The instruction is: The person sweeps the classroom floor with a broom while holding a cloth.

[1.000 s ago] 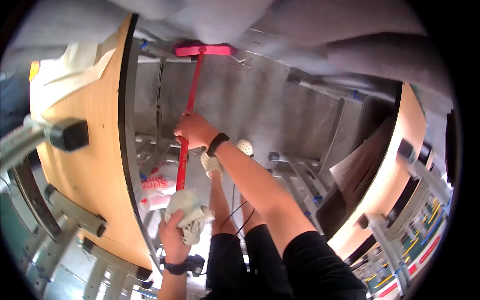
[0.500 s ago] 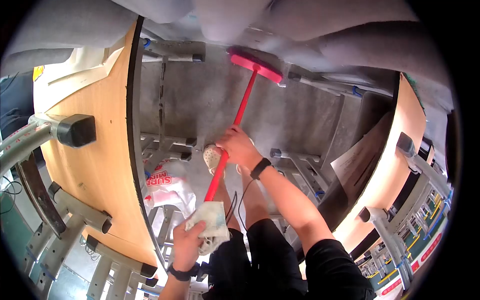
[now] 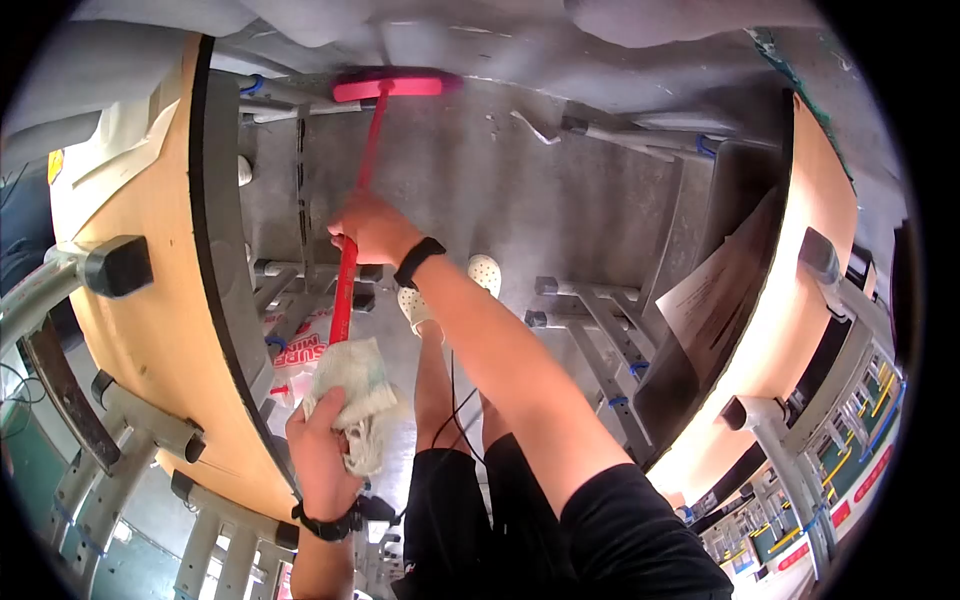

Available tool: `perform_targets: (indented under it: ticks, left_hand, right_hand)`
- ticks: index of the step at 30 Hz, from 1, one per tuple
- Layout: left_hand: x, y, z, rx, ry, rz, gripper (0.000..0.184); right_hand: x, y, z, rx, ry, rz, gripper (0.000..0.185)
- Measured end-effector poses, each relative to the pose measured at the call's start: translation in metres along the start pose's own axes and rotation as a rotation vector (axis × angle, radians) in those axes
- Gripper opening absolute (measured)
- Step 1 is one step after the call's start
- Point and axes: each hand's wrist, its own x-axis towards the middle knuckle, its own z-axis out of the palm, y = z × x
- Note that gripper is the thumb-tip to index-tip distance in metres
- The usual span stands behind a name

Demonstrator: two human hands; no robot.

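Observation:
A red broom (image 3: 345, 290) slants away from me, its pink head (image 3: 390, 90) on the grey floor near the far wall. My right hand (image 3: 375, 228) is closed around the middle of its handle. Lower down, my left hand (image 3: 322, 440) grips a whitish, crumpled cloth (image 3: 352, 385) at the near end of the handle. The cloth hides that end, so how the fingers meet the handle cannot be seen. A pale scrap of litter (image 3: 537, 128) lies on the floor right of the broom head.
Wooden-topped desks stand at left (image 3: 150, 280) and right (image 3: 770, 340), with metal legs reaching onto the floor. A white plastic bag with red print (image 3: 300, 350) sits by the left desk. Papers (image 3: 720, 290) lie in the right desk's shelf. My feet wear pale clogs (image 3: 484, 275).
The broom head has swept left along the floor by the far wall. Both hands have shifted left with the handle. The litter scrap now lies apart from the head.

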Motion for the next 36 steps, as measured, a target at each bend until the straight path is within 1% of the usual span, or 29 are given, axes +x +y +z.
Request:
perform_targets:
  ticks: [2,3,4,6,7,8,10,11,13,16,18,19,22,23,25,26,27,28,30,32,33,36]
  left_hand:
    - [-0.011,0.000,0.009,0.015,0.023,0.009,0.025]
    - [-0.014,-0.013,0.002,0.089,0.027,-0.034,0.026]
    - [-0.024,-0.018,0.014,0.094,0.011,-0.053,0.026]
    - [-0.035,-0.040,0.022,-0.056,0.010,-0.082,0.027]
    - [-0.039,-0.047,0.018,-0.084,-0.045,-0.119,0.043]
    - [-0.041,-0.054,0.015,-0.086,-0.075,-0.136,0.046]
    - [-0.041,-0.060,0.009,-0.093,-0.117,-0.172,0.047]
    - [-0.043,-0.061,0.004,-0.049,-0.128,-0.195,0.047]
    - [-0.049,-0.064,-0.008,0.047,-0.158,-0.238,0.046]
    - [-0.078,-0.072,-0.011,-0.050,-0.144,-0.261,0.046]
    - [-0.084,-0.079,-0.012,0.036,-0.182,-0.250,0.044]
    - [-0.083,-0.082,-0.009,0.079,-0.203,-0.237,0.043]
    - [-0.059,-0.091,0.017,0.056,-0.229,-0.248,0.038]
    - [-0.044,-0.104,0.021,0.046,-0.276,-0.211,0.034]
    - [-0.038,-0.109,0.027,0.033,-0.232,-0.205,0.033]
    - [-0.037,-0.111,0.028,0.031,-0.205,-0.207,0.033]
    - [-0.037,-0.110,0.014,0.137,-0.207,-0.223,0.031]
    - [-0.041,-0.111,0.005,0.115,-0.180,-0.229,0.030]
    - [-0.047,-0.110,-0.008,0.072,-0.141,-0.227,0.030]
    - [-0.057,-0.103,-0.031,0.182,-0.101,-0.223,0.031]
    - [-0.066,-0.093,-0.039,0.225,-0.096,-0.221,0.031]
    - [-0.095,-0.085,-0.076,0.395,-0.015,-0.231,0.032]
  right_hand:
    - [-0.001,-0.003,-0.010,0.011,0.013,-0.022,0.017]
    - [-0.011,-0.005,-0.015,0.025,0.023,-0.025,0.017]
    - [-0.020,-0.006,-0.023,0.033,0.037,-0.032,0.017]
    - [-0.041,-0.013,-0.041,0.076,-0.049,-0.024,0.019]
    - [-0.051,-0.016,-0.047,0.086,-0.094,-0.019,0.020]
    - [-0.061,-0.018,-0.054,0.098,-0.138,-0.013,0.020]
    - [-0.086,-0.018,-0.060,0.014,-0.120,0.041,0.015]
    - [-0.097,-0.018,-0.062,-0.028,-0.108,0.064,0.013]
    - [-0.115,-0.035,-0.072,-0.003,-0.064,0.115,0.013]
    - [-0.136,-0.060,-0.091,-0.023,-0.010,0.178,0.013]
    - [-0.146,-0.067,-0.108,-0.040,0.021,0.218,0.013]
    - [-0.150,-0.063,-0.115,-0.047,0.021,0.239,0.012]
    - [-0.163,-0.029,-0.119,-0.128,0.042,0.263,0.011]
    - [-0.169,-0.018,-0.117,-0.123,0.004,0.271,0.011]
    - [-0.175,0.000,-0.110,-0.112,-0.071,0.282,0.009]
    - [-0.178,0.001,-0.105,-0.125,-0.064,0.262,0.009]
    - [-0.179,-0.003,-0.098,-0.132,-0.058,0.246,0.009]
    - [-0.180,-0.008,-0.089,-0.137,-0.050,0.233,0.008]
    - [-0.182,-0.022,-0.067,-0.070,-0.108,0.220,0.008]
    - [-0.187,-0.039,-0.041,-0.005,-0.097,0.195,0.015]
    - [-0.185,-0.054,-0.037,0.019,-0.054,0.199,0.015]
    - [-0.181,-0.099,-0.049,0.085,0.052,0.225,0.014]
